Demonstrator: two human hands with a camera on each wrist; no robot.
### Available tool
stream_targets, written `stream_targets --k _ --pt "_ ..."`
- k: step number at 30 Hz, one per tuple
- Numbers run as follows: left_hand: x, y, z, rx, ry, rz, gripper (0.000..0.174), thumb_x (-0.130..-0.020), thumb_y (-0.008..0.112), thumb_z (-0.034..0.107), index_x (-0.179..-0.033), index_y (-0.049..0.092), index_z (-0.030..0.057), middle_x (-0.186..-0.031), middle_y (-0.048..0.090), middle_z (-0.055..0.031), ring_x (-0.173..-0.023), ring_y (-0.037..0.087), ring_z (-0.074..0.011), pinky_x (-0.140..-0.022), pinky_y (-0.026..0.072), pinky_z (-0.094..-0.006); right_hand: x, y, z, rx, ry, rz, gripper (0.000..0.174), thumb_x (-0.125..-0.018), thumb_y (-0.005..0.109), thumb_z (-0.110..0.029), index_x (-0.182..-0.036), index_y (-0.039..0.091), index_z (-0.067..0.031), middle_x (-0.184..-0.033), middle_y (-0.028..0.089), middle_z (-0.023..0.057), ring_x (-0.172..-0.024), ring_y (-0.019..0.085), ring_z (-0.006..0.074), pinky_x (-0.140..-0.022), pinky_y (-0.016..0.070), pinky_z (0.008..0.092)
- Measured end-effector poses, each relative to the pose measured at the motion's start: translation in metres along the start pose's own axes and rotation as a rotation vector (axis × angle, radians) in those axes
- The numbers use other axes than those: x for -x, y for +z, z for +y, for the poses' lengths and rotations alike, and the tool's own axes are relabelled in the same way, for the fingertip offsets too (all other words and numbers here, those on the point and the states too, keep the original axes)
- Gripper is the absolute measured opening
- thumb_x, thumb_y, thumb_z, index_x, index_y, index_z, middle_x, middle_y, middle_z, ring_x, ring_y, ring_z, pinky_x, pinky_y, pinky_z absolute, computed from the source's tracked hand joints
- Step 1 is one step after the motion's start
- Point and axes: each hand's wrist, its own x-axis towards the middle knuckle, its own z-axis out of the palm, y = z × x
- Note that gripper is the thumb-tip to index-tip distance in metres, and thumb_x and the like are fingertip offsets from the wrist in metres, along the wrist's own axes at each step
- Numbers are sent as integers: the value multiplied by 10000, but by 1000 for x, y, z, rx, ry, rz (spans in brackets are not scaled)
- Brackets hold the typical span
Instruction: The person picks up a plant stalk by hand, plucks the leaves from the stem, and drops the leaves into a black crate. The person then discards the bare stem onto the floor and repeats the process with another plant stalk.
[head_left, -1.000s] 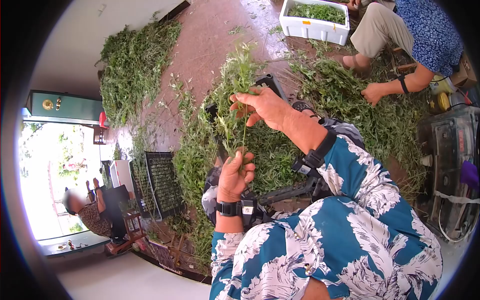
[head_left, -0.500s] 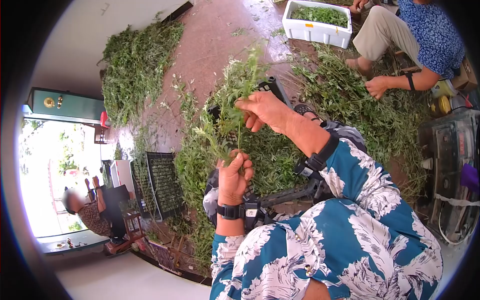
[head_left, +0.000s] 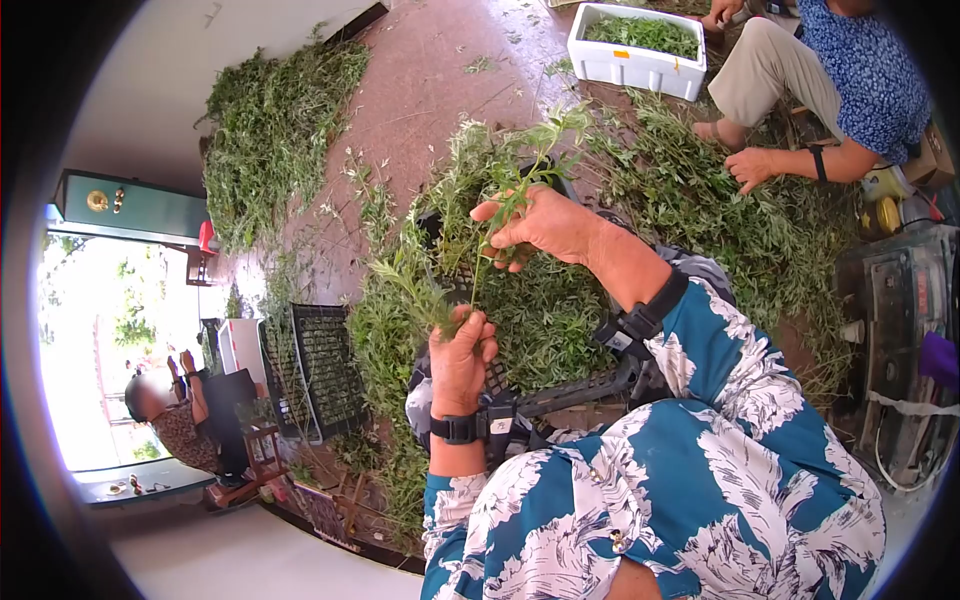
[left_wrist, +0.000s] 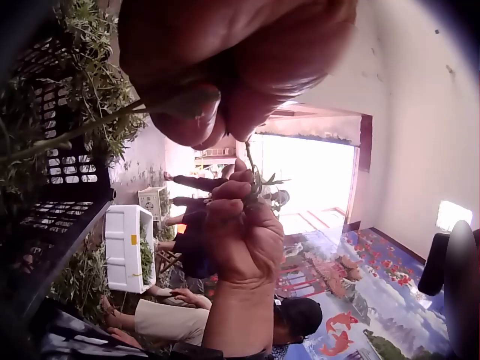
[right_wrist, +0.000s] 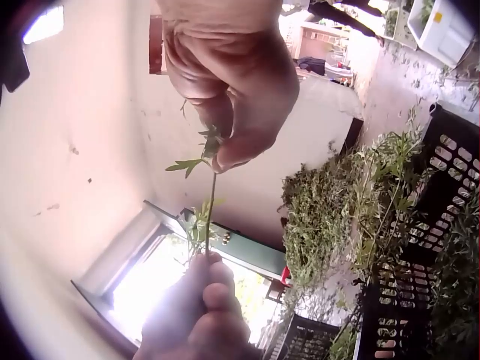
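A thin green leafy stem point(right_wrist: 211, 195) runs between my two hands. At its lower end, my left hand point(head_left: 460, 368) pinches it between thumb and fingers, with loose leaves point(head_left: 410, 290) sticking out beside that hand. Higher up, my right hand point(head_left: 550, 228) pinches the same stem, and its leafy top point(head_left: 535, 150) spreads beyond the fingers. In the right wrist view a few small leaves point(right_wrist: 187, 166) show just under the right fingertips. Below both hands, a black slotted crate point(head_left: 575, 392) holds a heap of green sprigs point(head_left: 550, 330).
Cut stalks point(head_left: 700, 190) cover the floor to the right, and another pile point(head_left: 270, 140) lies by the wall. A white foam box point(head_left: 635, 75) of leaves stands ahead. One person point(head_left: 865, 90) sits at right, another point(head_left: 195, 430) at far left. A dark crate point(head_left: 325, 370) stands left.
My right hand has shifted slightly right, and the stem's leafy top now leans to the right. The left hand has dropped a little, still pinching the stem's lower end.
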Motion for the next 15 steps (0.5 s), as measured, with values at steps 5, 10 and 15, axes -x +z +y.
stream_targets --k 5,10,15 --pt "4 -1 1 -50 20 23 171 -796 603 10 -949 525 17 -788 572 -72 -642 562 -155 -435 396 -239 -3 4 6 153 -61 83 367 -784 534 12 -1147 496 -29 -807 614 76 -673 608 152 -520 502 264" --pt "9 7 5 -41 41 11 138 -786 611 2 -909 551 26 -765 574 -68 -629 559 -150 -425 392 -232 -6 8 11 433 -151 240 376 -793 491 30 -1155 511 -71 -768 593 27 -666 585 105 -518 483 239" --pt "9 9 6 -56 80 17 124 -780 617 -3 -887 566 34 -750 573 -63 -618 554 -146 -420 387 -227 -24 1 37 616 -338 277 358 -802 483 5 -1154 508 -58 -780 585 29 -606 542 93 -486 457 232"
